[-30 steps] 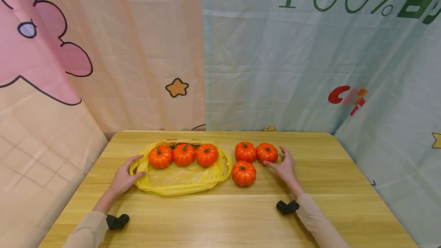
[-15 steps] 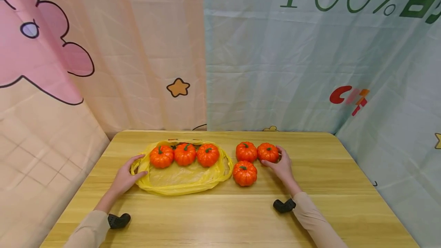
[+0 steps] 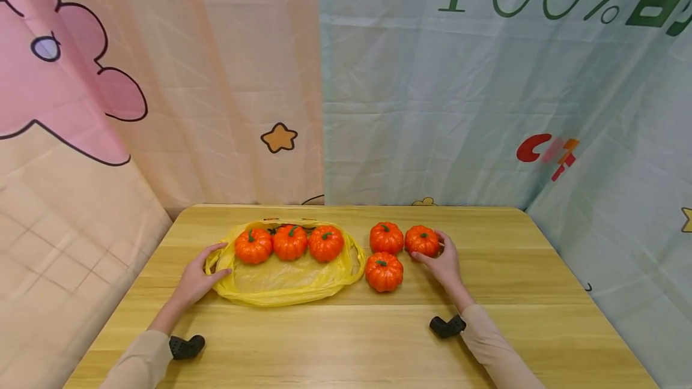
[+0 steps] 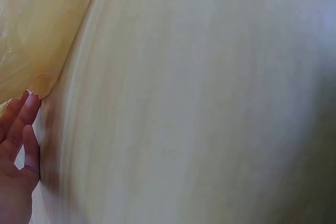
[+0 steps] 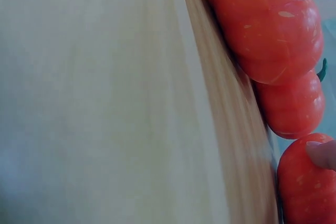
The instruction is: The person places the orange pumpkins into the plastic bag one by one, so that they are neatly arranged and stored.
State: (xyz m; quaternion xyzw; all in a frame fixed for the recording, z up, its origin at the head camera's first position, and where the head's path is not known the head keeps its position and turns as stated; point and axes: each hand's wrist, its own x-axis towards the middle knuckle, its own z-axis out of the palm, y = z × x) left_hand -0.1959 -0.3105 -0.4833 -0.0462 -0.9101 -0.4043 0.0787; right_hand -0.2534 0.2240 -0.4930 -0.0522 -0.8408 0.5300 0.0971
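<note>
At the left rim of a yellow plastic bag (image 3: 281, 284), my left hand (image 3: 196, 275) rests with thumb and fingers extended and spread. Its fingertips meet the bag (image 4: 47, 40) in the left wrist view. Three small orange pumpkins with green stems, one of them the middle pumpkin (image 3: 291, 242), sit in a row on the bag's back half. My right hand (image 3: 444, 264) grips the rightmost pumpkin (image 3: 421, 239) between thumb and fingers. In the right wrist view the thumb (image 5: 323, 154) presses on that pumpkin's side.
Just left of the gripped pumpkin stands a back pumpkin (image 3: 386, 237), with a front pumpkin (image 3: 384, 272) before it, close to the bag's right handle. All lie on a wooden table (image 3: 324, 341). Printed curtains (image 3: 405, 107) hang behind the table's far edge.
My right hand has moved in from beside the rightmost pumpkin and closed round it. That pumpkin has shifted slightly right, away from its neighbour. The left hand and bag have stayed put.
</note>
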